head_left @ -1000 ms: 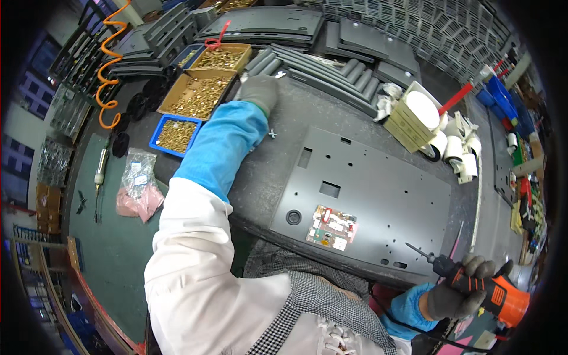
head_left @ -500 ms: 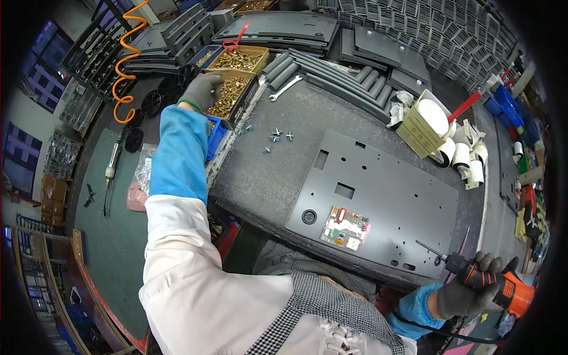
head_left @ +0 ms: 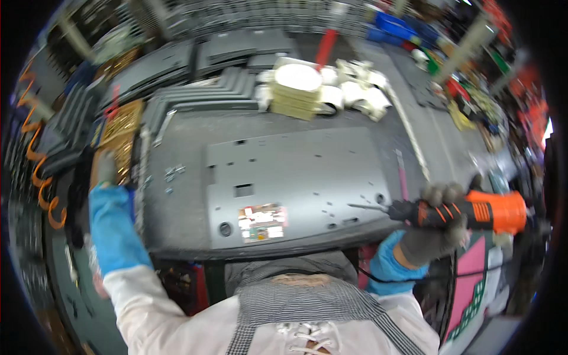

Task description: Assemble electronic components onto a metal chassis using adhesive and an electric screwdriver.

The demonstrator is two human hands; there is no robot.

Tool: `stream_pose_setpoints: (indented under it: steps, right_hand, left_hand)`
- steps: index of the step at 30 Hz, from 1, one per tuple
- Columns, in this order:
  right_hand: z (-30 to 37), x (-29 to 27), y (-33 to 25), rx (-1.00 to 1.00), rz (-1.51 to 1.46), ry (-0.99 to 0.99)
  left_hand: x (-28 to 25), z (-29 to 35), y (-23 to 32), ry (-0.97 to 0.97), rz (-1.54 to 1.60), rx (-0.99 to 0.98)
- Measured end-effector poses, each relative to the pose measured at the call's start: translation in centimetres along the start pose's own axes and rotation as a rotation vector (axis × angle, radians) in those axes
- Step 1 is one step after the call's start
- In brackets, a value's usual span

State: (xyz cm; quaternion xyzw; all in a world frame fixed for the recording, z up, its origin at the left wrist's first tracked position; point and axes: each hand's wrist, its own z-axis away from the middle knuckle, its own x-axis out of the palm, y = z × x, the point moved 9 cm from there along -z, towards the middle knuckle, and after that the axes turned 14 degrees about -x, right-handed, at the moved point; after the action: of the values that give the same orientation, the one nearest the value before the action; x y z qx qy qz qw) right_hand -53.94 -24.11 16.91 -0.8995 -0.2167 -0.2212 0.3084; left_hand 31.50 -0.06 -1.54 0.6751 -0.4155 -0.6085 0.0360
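My right hand (head_left: 431,236), in a grey glove, grips an orange and black power drill (head_left: 494,212). Its long thin bit points left over the right end of a dark grey metal panel (head_left: 296,171) lying on the bench. My left hand (head_left: 106,168), also gloved, is at the edge of a box of small brass-coloured fittings (head_left: 125,152); its fingers are smeared by motion, so their grip does not show. Near the panel's front edge lies a flat, many-coloured piece like a circuit board (head_left: 262,222). Several small silvery screws (head_left: 173,173) lie left of the panel.
A wrench (head_left: 165,127) lies at the bench's far left, near stacked grey metal bars (head_left: 207,94). Behind the panel stand a carton with a white round top (head_left: 297,78) and several white rolls (head_left: 361,94). An orange coiled hose (head_left: 36,160) hangs at left.
My view has swung to the right, so the bench appears squarer and further left. My right hand still grips the drill, its bit now lying more level. My left hand stays by the fittings box.
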Motion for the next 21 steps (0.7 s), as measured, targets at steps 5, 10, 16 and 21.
stream_pose_setpoints:
  steps: [5, 10, 16, 21]
  right_hand:
    - [0.1, 0.3, -1.8, -0.033, 0.003, 0.054]
    - [0.6, -0.1, -2.1, 0.021, -0.004, 0.021]
    - [-1.4, -2.5, -3.9, -0.148, -0.131, 0.124]
    - [-0.1, 0.3, -1.3, -0.013, -0.284, 0.049]
  left_hand:
    - [-0.3, -0.5, -2.5, -0.099, 0.383, -0.464]
    - [-4.7, 0.7, -5.5, 0.18, -0.001, -0.36]
    - [1.4, 18.6, 25.7, -1.343, 1.889, -0.327]
    - [9.1, 42.4, 40.5, -1.718, 1.706, -0.803]
